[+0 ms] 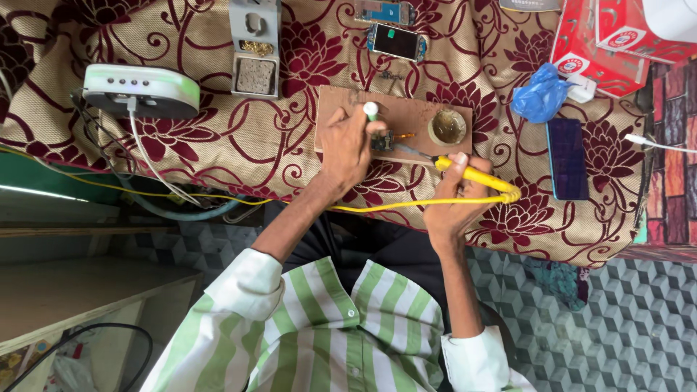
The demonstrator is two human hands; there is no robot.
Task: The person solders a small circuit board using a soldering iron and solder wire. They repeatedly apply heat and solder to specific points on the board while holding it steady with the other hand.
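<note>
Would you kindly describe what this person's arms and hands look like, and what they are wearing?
Both hands are bare: no gloves, rings or watch show on the left hand or the right hand. The forearms are bare too. The shirt has broad green and white stripes, and its sleeves are rolled up into plain white cuffs near the elbows.

2 hands (348, 141) (454, 199); 1 yellow soldering iron (472, 174); 1 wood board (417, 116); 3 phones (567, 158) (396, 41) (385, 11); 1 blue bag (541, 94).

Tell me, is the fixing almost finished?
Set up already: the wooden board and small pot are out. In hand: the right hand aims the yellow soldering iron at the tiny part that the left hand steadies. Left: phones lie untouched behind.
</note>
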